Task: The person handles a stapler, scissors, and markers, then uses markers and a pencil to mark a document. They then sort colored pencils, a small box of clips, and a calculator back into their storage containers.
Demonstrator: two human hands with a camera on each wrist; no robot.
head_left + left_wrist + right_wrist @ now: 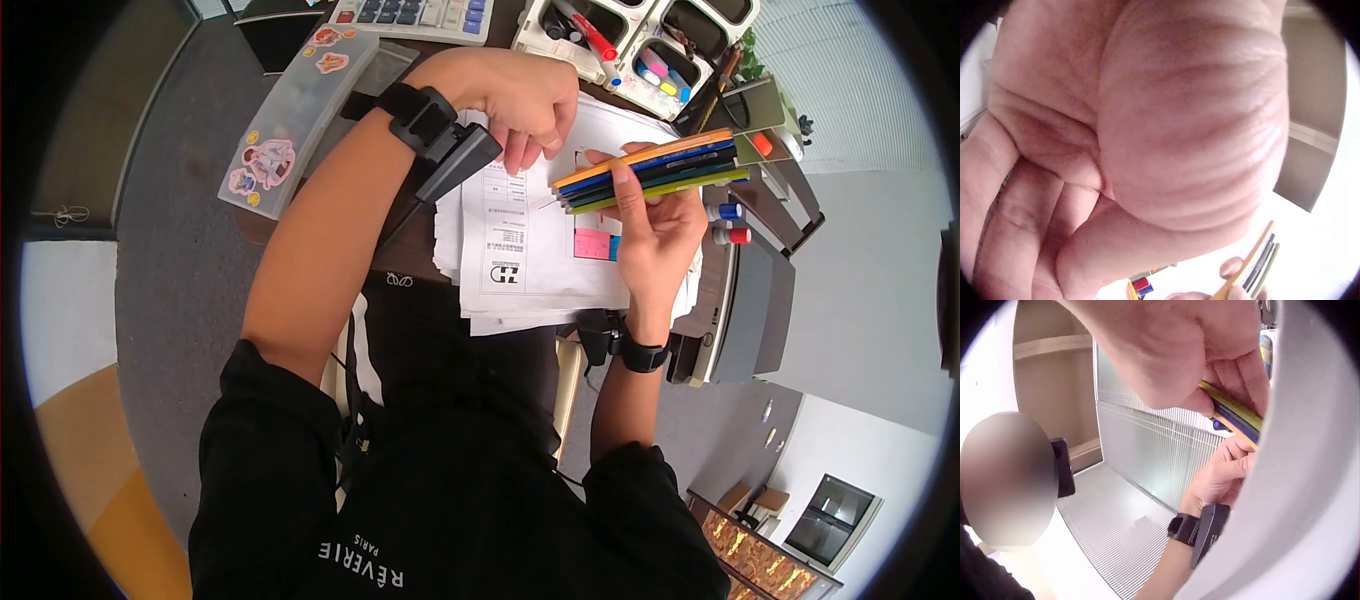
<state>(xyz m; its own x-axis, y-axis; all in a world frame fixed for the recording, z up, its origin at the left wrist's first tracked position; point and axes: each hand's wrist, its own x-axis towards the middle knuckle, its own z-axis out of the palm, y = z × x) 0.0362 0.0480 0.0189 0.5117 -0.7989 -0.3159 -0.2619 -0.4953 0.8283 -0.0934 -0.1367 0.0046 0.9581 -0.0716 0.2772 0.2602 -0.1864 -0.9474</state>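
Note:
In the head view my right hand (665, 240) holds a flat bundle of colored pencils (655, 168), orange, blue, black and green, with the thumb laid across them. The right wrist view shows the pencils (1232, 412) held between the fingers and thumb. My left hand (525, 95) hangs bent at the wrist over the papers (510, 225), left of the bundle's lower ends. Its fingers are loosely curled, and nothing shows in them. In the left wrist view the left palm (1191, 119) fills most of the picture, the pencils (1261, 262) beyond it.
A clear plastic case (305, 120) with stickers lies at the left, near a calculator (415, 15). A white organizer (625, 45) with markers and pens stands at the back. Pink sticky notes (592, 243) lie on the papers. Blue and red capped markers (735, 236) are at the right.

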